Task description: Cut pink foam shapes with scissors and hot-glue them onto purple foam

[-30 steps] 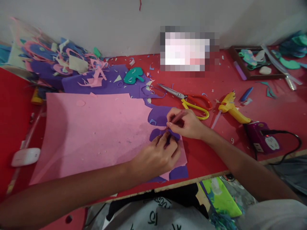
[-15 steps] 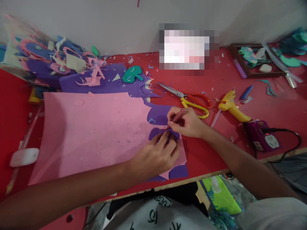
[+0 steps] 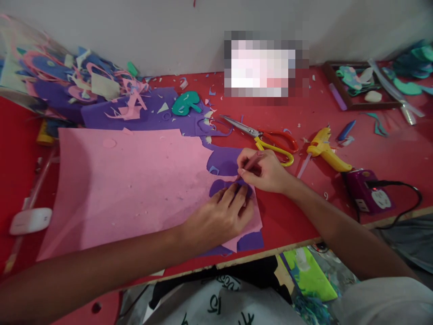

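Note:
My right hand (image 3: 262, 170) is closed round a reddish-brown pen (image 3: 252, 161), its tip down at the upper edge of a small purple foam cutout (image 3: 218, 187). With fingers spread flat, my left hand (image 3: 228, 210) presses that cutout onto a large pink foam sheet (image 3: 135, 180). Part of the cutout is hidden under my fingers. More purple foam (image 3: 223, 160) shows past the notched right edge of the pink sheet. Scissors (image 3: 270, 143) with one red and one yellow handle lie just beyond my right hand.
A yellow glue gun (image 3: 326, 149) and a purple power box (image 3: 368, 192) with a cable sit at the right. Foam scraps (image 3: 101, 85) heap at the back left. A brown frame (image 3: 363, 104) holds cutouts. A white case (image 3: 31, 221) lies at left.
My left fingers lie a little flatter on the purple cutout. My right hand has barely moved with the pen. The whole view has shifted slightly.

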Motion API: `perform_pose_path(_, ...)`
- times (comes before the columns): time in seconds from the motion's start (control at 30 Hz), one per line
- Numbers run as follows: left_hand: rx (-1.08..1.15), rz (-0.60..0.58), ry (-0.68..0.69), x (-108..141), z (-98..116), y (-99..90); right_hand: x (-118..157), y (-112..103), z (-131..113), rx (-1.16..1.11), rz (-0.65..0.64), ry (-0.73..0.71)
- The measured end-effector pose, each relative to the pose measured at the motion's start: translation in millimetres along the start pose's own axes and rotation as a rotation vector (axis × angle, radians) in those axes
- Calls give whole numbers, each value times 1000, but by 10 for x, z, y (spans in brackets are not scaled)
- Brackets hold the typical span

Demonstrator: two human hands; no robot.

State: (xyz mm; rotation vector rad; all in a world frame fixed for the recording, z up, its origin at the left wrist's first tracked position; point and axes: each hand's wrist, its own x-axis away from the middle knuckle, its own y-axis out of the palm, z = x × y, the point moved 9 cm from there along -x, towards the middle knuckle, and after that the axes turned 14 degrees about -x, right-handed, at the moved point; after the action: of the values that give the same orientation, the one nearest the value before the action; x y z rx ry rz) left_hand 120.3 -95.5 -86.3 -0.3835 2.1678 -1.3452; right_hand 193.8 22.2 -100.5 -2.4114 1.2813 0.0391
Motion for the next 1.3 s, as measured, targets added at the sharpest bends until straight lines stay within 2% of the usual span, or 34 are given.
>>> perform_pose_path(0.57, -11, -16, 35, 4, 18, 7, -21, -77, -74, 49, 32, -16)
perform_pose_path(1.03, -17, 14, 16, -15, 11, -11, 10, -95, -91, 102, -14, -52)
perform_pose_path(1.3, 0, -20, 32, -3, 27, 17, 9, -104, -181, 137, -74, -54)
